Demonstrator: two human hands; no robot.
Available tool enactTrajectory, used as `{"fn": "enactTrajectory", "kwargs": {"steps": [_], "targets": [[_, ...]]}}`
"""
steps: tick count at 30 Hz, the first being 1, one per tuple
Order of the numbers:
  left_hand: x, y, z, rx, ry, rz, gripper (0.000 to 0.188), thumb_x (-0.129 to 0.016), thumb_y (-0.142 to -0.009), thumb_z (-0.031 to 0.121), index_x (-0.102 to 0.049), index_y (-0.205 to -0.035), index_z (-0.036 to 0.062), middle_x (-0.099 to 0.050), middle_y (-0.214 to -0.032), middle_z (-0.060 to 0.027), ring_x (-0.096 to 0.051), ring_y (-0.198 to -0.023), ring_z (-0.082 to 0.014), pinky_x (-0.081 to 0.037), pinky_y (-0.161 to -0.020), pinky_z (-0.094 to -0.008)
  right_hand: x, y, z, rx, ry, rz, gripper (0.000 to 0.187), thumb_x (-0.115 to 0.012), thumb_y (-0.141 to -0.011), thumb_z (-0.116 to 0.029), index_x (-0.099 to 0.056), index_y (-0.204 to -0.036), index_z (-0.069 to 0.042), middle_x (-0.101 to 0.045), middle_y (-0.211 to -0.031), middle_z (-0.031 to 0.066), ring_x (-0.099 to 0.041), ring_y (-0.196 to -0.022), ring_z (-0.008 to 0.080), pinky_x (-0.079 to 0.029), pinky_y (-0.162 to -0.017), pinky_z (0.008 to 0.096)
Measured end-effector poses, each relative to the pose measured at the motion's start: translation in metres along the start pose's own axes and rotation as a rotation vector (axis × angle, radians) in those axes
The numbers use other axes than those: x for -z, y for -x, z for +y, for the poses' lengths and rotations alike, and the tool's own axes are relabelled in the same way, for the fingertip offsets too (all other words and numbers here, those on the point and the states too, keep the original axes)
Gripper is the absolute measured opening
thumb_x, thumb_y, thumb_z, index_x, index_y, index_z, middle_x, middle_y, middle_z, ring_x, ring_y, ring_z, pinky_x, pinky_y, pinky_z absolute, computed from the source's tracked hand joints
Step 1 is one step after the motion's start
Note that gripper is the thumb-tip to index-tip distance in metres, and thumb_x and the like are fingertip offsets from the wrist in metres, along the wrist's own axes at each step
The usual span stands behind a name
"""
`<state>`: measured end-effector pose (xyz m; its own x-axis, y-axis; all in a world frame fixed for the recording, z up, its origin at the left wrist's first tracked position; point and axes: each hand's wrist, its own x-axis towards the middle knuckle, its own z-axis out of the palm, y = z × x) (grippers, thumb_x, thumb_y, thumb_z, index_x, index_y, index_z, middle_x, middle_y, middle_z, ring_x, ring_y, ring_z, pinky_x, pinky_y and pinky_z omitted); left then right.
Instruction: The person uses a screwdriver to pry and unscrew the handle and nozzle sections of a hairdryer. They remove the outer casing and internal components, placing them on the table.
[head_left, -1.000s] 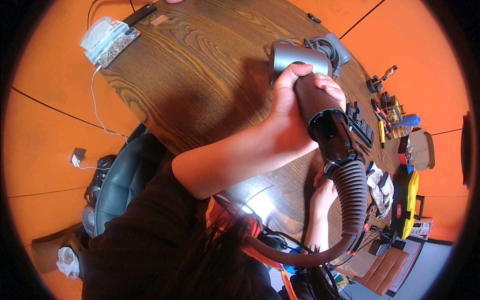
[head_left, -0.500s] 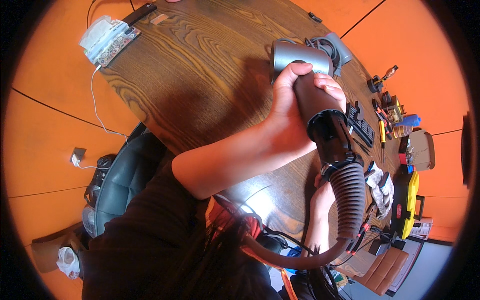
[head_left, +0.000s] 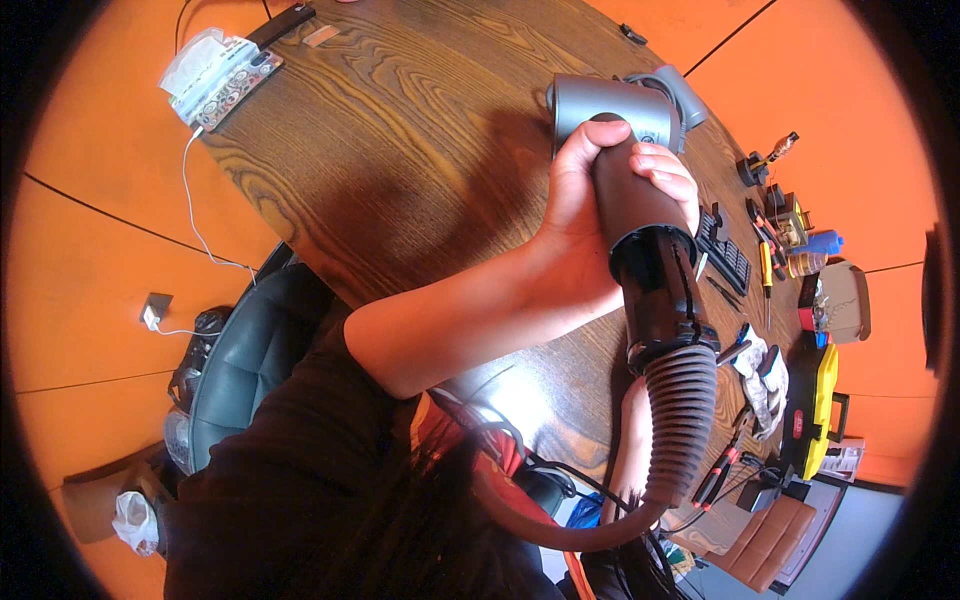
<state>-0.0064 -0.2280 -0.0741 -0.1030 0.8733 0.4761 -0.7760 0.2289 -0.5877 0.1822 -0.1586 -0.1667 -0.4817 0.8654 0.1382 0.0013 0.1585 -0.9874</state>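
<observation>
We note left hand (head_left: 570,210) clamped round dryer handle (head_left: 640,195); right hand (head_left: 633,405) mostly hidden, state unclear; cord (head_left: 580,538) drag could twist grip.

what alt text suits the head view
A left hand grips a grey hair dryer by its handle above a wooden table; the right hand is mostly hidden behind the dryer. Gloves and a yellow toolbox are at right.

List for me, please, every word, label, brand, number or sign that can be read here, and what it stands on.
No text reads clearly.
Hair dryer: barrel mark, too small.
Plastic packet: print, too small.
Yellow-and-black case: red label, too small.
Printed sheet: too blurred.
</observation>
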Motion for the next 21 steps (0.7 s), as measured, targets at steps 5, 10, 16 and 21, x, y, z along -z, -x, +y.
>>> {"fn": "enactTrajectory", "kwargs": {"steps": [5,10,16,21], "targets": [[0.0009,0.0002,0.0004,-0.025,-0.019,0.007,0.017,-0.062,-0.069,0.018,-0.047,-0.068,0.0107,-0.052,-0.063,0.0025,-0.052,-0.062,-0.0098,-0.047,-0.067,-0.0241,-0.005,0.003,-0.0055,0.17,0.117,0.038,0.022,-0.04,-0.096,-0.021,-0.05,-0.107,-0.005,-0.044,-0.058,-0.0011,-0.035,-0.043,0.0038,-0.025,-0.038,0.0166],[-0.0002,0.0009,0.0001,-0.057,-0.018,0.034,0.017,-0.062,-0.069,0.017,-0.046,-0.067,0.0102,-0.051,-0.063,0.0017,-0.051,-0.061,-0.0099,-0.046,-0.066,-0.0229,-0.0069,0.0035,-0.008,-0.051,0.05,0.121,0.022,-0.04,-0.096,-0.02,-0.051,-0.107,-0.005,-0.044,-0.057,-0.0011,-0.034,-0.043,0.004,-0.025,-0.038,0.0168],[-0.0016,0.0012,-0.0006,-0.06,-0.009,0.068,0.017,-0.062,-0.069,0.017,-0.046,-0.067,0.01,-0.051,-0.063,0.0013,-0.051,-0.061,-0.0101,-0.046,-0.066,-0.0229,-0.0064,0.0032,-0.0054,-0.022,0.022,0.107,0.022,-0.04,-0.096,-0.021,-0.051,-0.107,-0.005,-0.044,-0.058,-0.0009,-0.035,-0.043,0.0039,-0.026,-0.039,0.0167],[-0.0014,0.0011,-0.0008,-0.062,-0.004,0.056,0.017,-0.062,-0.069,0.017,-0.046,-0.067,0.01,-0.051,-0.063,0.0011,-0.051,-0.061,-0.0103,-0.046,-0.066,-0.023,-0.0052,0.0029,-0.0037,-0.017,0.032,0.1,0.022,-0.04,-0.096,-0.021,-0.051,-0.106,-0.005,-0.044,-0.058,-0.0009,-0.035,-0.043,0.0039,-0.026,-0.039,0.0166]]}}
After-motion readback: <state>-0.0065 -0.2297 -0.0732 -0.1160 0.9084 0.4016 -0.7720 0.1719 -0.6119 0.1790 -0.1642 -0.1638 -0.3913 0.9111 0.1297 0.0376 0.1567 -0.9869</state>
